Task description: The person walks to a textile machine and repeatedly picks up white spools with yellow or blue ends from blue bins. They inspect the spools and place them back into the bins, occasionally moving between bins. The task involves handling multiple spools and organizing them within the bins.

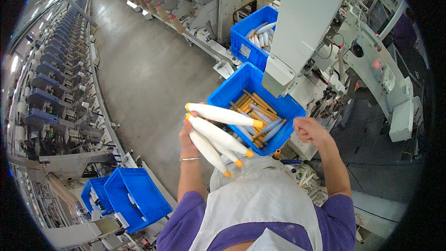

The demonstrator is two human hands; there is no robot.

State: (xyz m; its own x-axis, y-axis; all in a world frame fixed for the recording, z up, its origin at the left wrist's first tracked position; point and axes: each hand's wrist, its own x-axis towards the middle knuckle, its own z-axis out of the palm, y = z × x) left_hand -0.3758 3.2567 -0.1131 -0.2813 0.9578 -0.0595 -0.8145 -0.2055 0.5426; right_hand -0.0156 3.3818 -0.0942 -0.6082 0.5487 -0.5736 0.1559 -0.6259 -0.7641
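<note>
Several bobbins wound full of white yarn, with yellow tube ends, fan out from my left hand, which is closed around their left ends. They stretch to the right in front of my apron. My right hand is raised beside the right corner of a blue crate. Its fingers are curled in, and whatever they may hold is hidden. Inside that crate lie bare yellow tubes and thinner bobbins with pale bluish-white yarn, heaped loosely.
Beyond it stands a second blue crate of white bobbins, partly behind a pale machine column. More blue crates stand at lower left. A long spinning machine lines the aisle floor. Yarn waste lies near my right side.
</note>
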